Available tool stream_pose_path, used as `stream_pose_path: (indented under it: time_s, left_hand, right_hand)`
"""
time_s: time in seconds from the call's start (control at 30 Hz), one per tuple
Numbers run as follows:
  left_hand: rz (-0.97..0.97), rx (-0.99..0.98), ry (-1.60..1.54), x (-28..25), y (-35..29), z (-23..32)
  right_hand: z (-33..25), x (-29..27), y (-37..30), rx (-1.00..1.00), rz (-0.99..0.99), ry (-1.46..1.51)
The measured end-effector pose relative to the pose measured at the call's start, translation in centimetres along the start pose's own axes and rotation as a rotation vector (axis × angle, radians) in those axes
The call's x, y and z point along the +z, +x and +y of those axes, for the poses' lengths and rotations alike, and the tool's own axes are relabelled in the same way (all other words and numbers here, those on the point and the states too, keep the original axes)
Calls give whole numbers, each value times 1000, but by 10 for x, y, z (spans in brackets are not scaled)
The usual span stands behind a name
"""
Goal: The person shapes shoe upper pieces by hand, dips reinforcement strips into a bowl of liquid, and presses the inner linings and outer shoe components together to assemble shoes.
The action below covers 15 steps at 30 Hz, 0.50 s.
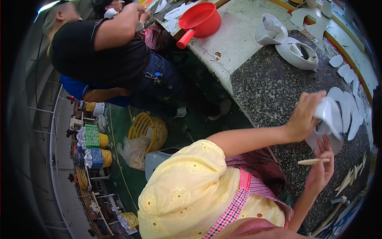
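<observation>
A white, glossy shoe upper (331,113), curved and partly folded, is held above the dark speckled tabletop (274,79). My left hand (304,117) is closed round its near-left edge, fingers over the top. My right hand (321,167) is at its lower edge, fingertips against the white material. A short pale wooden stick (312,161) pokes out leftward from between the fingers of that hand. Flat white cut pieces (345,105) lie just beyond the upper. The inside of the upper is mostly hidden by my fingers.
Two more white uppers (296,55) rest farther back, near a red long-handled pot (205,20). Several pale sticks (351,177) and a hammer (338,200) lie at the right. A person in a black shirt (95,51) stands at left; a yellow basket (159,133) is on the floor.
</observation>
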<state>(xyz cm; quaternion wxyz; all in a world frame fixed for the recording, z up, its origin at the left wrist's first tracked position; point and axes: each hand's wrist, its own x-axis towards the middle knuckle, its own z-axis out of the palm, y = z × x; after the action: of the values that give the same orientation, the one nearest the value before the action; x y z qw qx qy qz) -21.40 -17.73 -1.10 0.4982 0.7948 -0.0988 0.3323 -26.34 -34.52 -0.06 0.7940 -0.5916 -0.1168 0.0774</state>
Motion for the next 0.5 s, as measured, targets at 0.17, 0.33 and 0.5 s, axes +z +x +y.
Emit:
stream_pose_path:
  time_s: [0.17, 0.33, 0.5]
  left_hand:
    - [-200, 182, 129, -7, -39, 21]
    - [-274, 217, 3, -43, -17, 26]
    - [-733, 220, -201, -52, 38, 40]
  right_hand:
    - [30, -22, -4, -7, 132, 501]
    - [15, -18, -10, -75, 130, -152]
    - [-20, 10, 15, -175, -167, -598]
